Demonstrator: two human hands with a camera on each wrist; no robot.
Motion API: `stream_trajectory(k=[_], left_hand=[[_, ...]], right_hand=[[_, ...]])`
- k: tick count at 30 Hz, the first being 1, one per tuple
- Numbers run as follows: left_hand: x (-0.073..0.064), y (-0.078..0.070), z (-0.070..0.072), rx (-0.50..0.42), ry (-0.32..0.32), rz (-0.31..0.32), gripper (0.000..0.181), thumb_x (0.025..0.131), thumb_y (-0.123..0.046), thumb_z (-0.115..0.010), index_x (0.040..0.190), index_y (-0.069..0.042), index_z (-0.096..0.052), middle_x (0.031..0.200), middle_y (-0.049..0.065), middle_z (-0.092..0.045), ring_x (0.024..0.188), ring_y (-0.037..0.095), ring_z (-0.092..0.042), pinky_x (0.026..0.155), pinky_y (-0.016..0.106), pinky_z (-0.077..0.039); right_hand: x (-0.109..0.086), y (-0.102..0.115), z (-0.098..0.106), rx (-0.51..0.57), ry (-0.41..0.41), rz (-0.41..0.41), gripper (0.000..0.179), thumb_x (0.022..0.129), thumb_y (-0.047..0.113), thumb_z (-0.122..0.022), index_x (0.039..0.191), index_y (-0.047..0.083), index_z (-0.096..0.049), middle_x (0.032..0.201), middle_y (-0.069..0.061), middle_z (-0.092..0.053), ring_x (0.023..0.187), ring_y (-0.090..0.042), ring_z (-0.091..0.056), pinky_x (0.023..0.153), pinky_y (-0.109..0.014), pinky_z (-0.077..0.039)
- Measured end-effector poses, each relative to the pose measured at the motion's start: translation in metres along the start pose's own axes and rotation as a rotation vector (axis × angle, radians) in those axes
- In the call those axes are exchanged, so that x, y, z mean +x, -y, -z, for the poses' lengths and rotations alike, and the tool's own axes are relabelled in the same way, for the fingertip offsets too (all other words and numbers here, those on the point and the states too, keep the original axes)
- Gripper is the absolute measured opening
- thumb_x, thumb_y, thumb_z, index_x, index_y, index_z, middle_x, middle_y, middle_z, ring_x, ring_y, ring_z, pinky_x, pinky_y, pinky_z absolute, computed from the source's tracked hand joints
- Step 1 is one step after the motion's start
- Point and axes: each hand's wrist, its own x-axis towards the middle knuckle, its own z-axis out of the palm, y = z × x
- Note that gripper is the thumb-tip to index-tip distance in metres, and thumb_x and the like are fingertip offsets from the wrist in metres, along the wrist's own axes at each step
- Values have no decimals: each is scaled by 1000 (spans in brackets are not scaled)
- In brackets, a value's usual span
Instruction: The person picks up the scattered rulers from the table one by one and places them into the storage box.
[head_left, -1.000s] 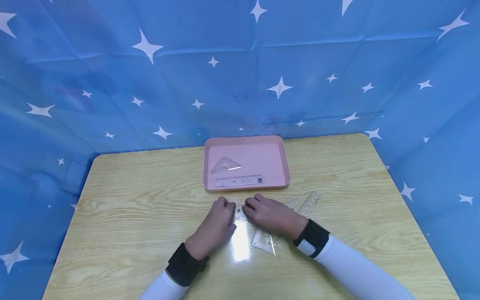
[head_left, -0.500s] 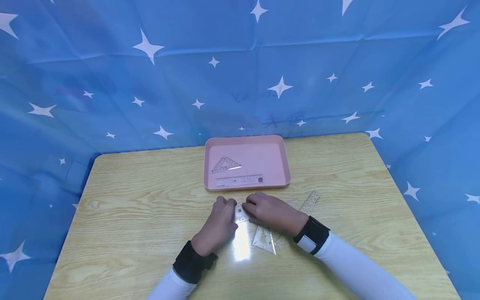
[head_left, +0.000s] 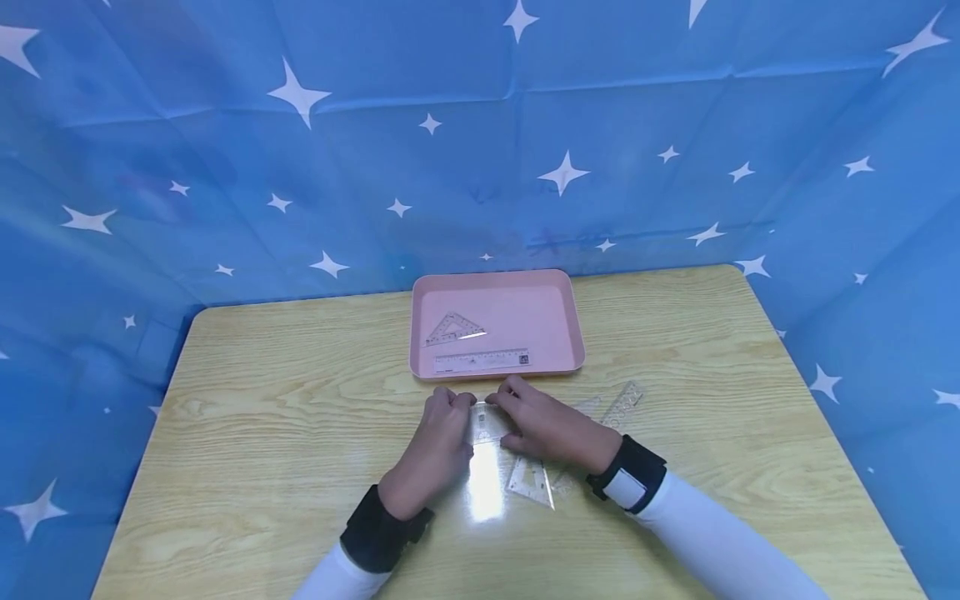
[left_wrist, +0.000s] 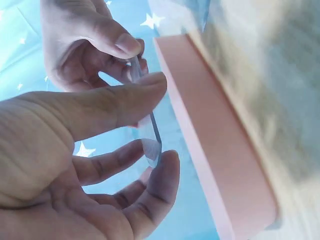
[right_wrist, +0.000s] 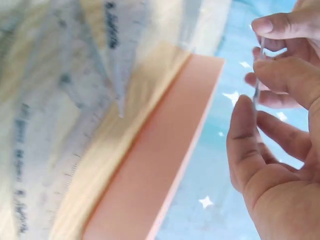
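We see left hand (head_left: 435, 454) and right hand (head_left: 558, 429) pinching clear plastic (head_left: 486, 423); a twelve-o'clock ruler (head_left: 482, 361) bears illegible print; wood-grain table (head_left: 300, 400), starry cloth (head_left: 480, 158).

The person wears long white sleeves: the left sleeve (head_left: 341, 573) and the right sleeve (head_left: 723, 535) look plain and smooth. Around each wrist there is a wide black band. The left band (head_left: 378, 529) has a dark piece which stands out at its side; the right band (head_left: 630, 475) carries a whitish rectangular patch (head_left: 624, 489). Both the left hand (head_left: 429, 454) and the right hand (head_left: 557, 429) are bare.
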Motion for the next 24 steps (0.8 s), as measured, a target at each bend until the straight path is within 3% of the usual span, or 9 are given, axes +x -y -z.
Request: stream_trajectory(k=[7, 11, 14, 19, 24], left_hand=[[-3, -7, 10, 13, -71, -64, 58, 67, 14, -78, 123, 9, -63, 104, 17, -52, 100, 32, -51, 86, 43, -52], [-1, -11, 20, 24, -123, -110, 63, 67, 12, -82, 126, 7, -60, 105, 18, -52, 99, 34, -52, 86, 45, -52], [4, -12, 28, 24, -125, -121, 64, 72, 8, -86, 129, 4, -57, 109, 20, -55, 99, 34, -56, 86, 45, -53], [18, -10, 43, -86, -71, -68, 57, 82, -1, -84, 132, 1, -56, 110, 17, -62, 86, 24, -61, 74, 37, -55], [36, -3, 53, -227, -106, -57, 42, 92, -3, -75, 132, -1, -63, 105, 13, -66, 83, 20, -58, 71, 31, -51]], right_hand=[[-3, 8, 13, 32, -29, -54, 52, 87, 16, -80, 134, 3, -61, 120, -5, -54, 90, -11, -52, 80, -26, -53], [-2, 9, 22, 39, -101, -42, 53, 86, 13, -81, 134, 6, -62, 120, -5, -57, 88, -10, -53, 77, -24, -52], [2, 8, 29, 40, -158, -17, 52, 86, 10, -80, 136, 7, -63, 120, -6, -61, 88, -11, -55, 75, -23, -52], [11, 5, 40, 13, -222, 9, 52, 87, 8, -79, 136, 4, -64, 114, -7, -64, 84, -11, -58, 72, -23, -53], [22, -1, 48, 14, -280, 25, 52, 86, 6, -79, 136, 1, -64, 115, -13, -66, 83, -13, -63, 74, -25, -56]])
